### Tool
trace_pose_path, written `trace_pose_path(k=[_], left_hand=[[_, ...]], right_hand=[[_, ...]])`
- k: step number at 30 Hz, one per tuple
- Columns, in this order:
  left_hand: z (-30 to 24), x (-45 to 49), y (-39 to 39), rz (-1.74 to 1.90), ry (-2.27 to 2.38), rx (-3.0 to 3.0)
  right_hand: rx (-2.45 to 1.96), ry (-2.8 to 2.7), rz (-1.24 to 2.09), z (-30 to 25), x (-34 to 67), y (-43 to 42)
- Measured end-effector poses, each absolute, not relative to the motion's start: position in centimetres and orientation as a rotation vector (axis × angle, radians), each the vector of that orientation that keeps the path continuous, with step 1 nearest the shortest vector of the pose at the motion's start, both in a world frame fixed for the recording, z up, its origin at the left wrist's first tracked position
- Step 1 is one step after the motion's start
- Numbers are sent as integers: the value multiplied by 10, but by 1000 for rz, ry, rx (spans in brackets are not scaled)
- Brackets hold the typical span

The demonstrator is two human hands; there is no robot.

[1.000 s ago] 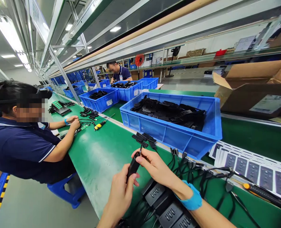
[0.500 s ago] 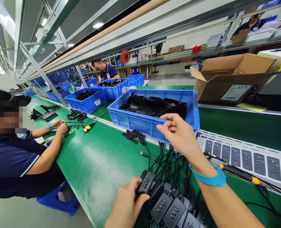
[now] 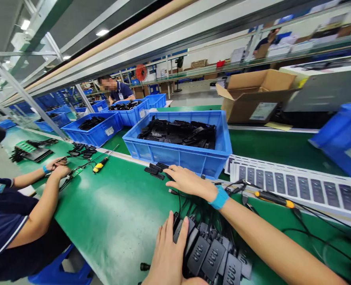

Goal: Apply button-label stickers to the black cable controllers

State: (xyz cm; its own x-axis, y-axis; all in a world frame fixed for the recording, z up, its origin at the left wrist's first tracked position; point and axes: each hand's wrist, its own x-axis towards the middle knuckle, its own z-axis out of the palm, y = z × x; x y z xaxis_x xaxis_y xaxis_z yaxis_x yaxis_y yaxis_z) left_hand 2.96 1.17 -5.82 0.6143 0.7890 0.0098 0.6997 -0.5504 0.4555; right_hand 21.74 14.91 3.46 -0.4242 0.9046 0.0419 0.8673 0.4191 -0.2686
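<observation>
Black plastic pieces lie in a small fanned cluster on the green table, just left of my right hand, the nearer one; their long sides run mostly left to right. My right fingers are spread and loose at the cluster's edge, and I cannot tell whether they touch it. Nearer me, my left hand lies with outstretched fingers against a heap of black boxes, clasping nothing I can make out. My hands are apart. Beyond the cluster stands the blue bin.
</observation>
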Motion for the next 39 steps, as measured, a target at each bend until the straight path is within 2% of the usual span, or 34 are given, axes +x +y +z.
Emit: trace_pose_path(k=[4, 8, 11, 13, 19, 23, 27, 33, 39], left_hand=[[-63, 26, 11, 442, 1109, 2546], [-69, 20, 15, 539, 900, 2709], [-77, 26, 21, 555, 823, 2774], [-76, 34, 33, 551, 860, 2771], [-62, 51, 88, 629, 951, 2749], [-61, 50, 106, 778, 898, 2746], [-53, 41, 110, 957, 808, 2722], [-25, 36, 95, 1201, 651, 2761], [-20, 74, 35, 915, 354, 3087]], right_hand=[[-1628, -2373, 403, 29, 250, 63], [-1897, -2079, 301, -42, 246, -40], [-1965, -1967, 107, -94, 231, -66], [-1962, -1925, 48, -106, 223, -54], [-1981, -1922, 228, -70, 220, 14], [-1984, -1943, 286, -47, 225, 25], [-2128, -1874, 111, -35, 255, -15], [-2461, -1651, -116, -38, 343, -126], [-2523, -1641, -264, -59, 388, -145]])
